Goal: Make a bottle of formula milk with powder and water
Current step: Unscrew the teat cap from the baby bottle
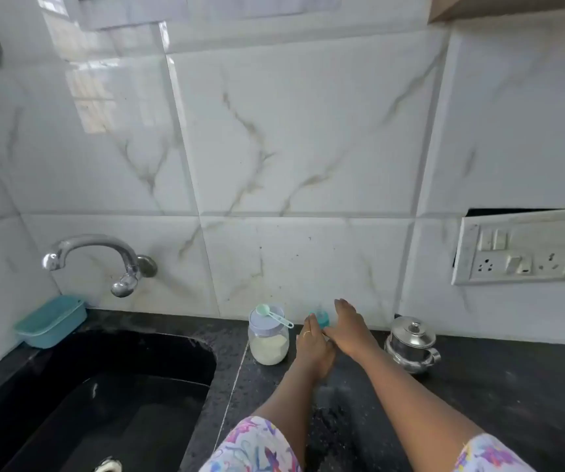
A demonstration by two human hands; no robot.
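A baby bottle with a teal top stands on the black counter near the wall, mostly hidden by my hands. My left hand grips it from the left, a ring showing on one finger. From the right, my right hand wraps round the bottle's upper part, with its thumb meeting my left hand. A clear jar of white powder with a pale lid stands just left of my hands, and a green measuring scoop lies on that lid. To the right stands a lidded steel pot.
A black sink fills the left, with a steel tap on the wall above it and a teal plastic box at its far corner. A loose switch and socket plate hangs on the tiled wall at right.
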